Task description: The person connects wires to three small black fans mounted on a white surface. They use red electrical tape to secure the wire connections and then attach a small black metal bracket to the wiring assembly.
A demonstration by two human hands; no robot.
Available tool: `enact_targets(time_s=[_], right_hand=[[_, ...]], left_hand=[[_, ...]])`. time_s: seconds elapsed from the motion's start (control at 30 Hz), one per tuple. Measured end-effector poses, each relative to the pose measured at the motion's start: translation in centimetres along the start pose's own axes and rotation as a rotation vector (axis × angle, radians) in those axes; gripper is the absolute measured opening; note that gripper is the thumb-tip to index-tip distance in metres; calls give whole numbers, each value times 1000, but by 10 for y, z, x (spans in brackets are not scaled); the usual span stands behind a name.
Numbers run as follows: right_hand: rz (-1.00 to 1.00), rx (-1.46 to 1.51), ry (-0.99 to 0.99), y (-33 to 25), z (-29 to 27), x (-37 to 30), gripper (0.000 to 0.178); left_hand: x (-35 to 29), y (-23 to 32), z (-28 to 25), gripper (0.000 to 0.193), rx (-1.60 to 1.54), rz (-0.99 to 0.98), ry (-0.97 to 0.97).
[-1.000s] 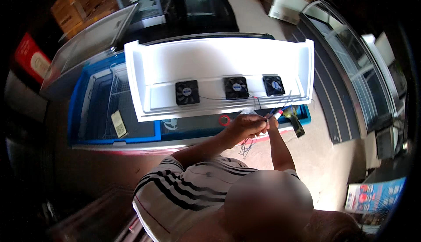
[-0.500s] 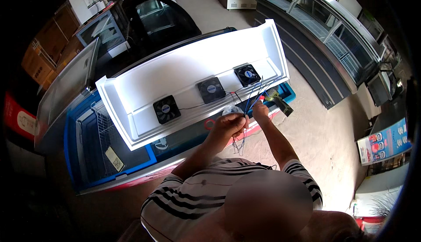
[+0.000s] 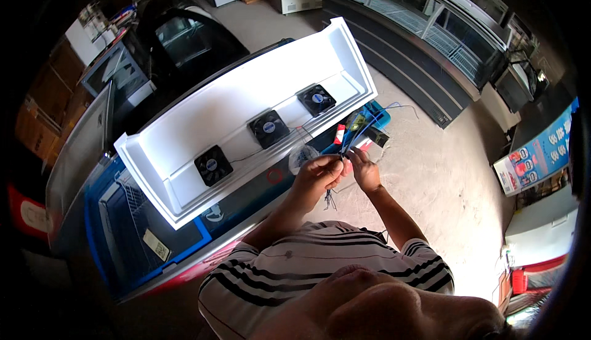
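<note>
My left hand (image 3: 322, 172) is closed, pinching a bundle of thin dark-blue wires (image 3: 352, 141) just off the front edge of a white panel (image 3: 206, 121). Loose wire ends hang below that hand. My right hand (image 3: 365, 170) is close beside it, its fingers also closed on the wires. Three black fans stand in a row on the panel: a left fan (image 3: 213, 165), a middle fan (image 3: 268, 129) and a right fan (image 3: 317, 99), with a thin wire running between them. Beside my left hand sits a clear plastic bag (image 3: 301, 156) whose contents I cannot make out.
Under the panel is a blue-rimmed chest freezer (image 3: 200, 236) with a wire basket. A red ring (image 3: 274, 176) rests on it. A yellow-green object (image 3: 355, 122) and a dark block (image 3: 377, 136) are at its right end. Beyond stands a glass display case (image 3: 425, 23).
The view has shifted, so the panel appears further left. My right hand has drawn back from the freezer's right end to the wires beside my left hand, which keeps its pinch.
</note>
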State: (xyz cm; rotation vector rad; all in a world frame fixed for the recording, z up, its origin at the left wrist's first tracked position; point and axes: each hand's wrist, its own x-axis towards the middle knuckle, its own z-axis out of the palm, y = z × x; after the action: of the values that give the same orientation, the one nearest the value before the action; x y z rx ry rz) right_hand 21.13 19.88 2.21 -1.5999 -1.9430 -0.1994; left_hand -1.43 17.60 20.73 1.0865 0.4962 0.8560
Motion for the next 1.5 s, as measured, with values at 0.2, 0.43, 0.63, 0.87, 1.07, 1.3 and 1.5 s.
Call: enact_targets(time_s=[0.2,0.43,0.63,0.87,1.07,1.3,1.5], right_hand=[[35,250,-23,-22,-49,-31,22],[939,748,84,-4,-102,-119,19],[1206,1300,586,6,-155,-154,23],[1135,1041,859,-6,-215,-209,21],[1105,884,1113,-10,-255,-271,18],[1132,808,1218,-19,-283,-314,14],[914,918,1307,-7,-283,-315,10]], left_hand=[[15,-10,-1,22,-27,79,68],[40,-15,34,21,-106,126,-6],[60,-25,77,20,-60,101,-325],[55,-50,168,13,57,90,-641],[40,-80,246,13,384,415,-795],[47,-114,279,14,709,577,-677],[55,-147,284,14,742,558,-613]])
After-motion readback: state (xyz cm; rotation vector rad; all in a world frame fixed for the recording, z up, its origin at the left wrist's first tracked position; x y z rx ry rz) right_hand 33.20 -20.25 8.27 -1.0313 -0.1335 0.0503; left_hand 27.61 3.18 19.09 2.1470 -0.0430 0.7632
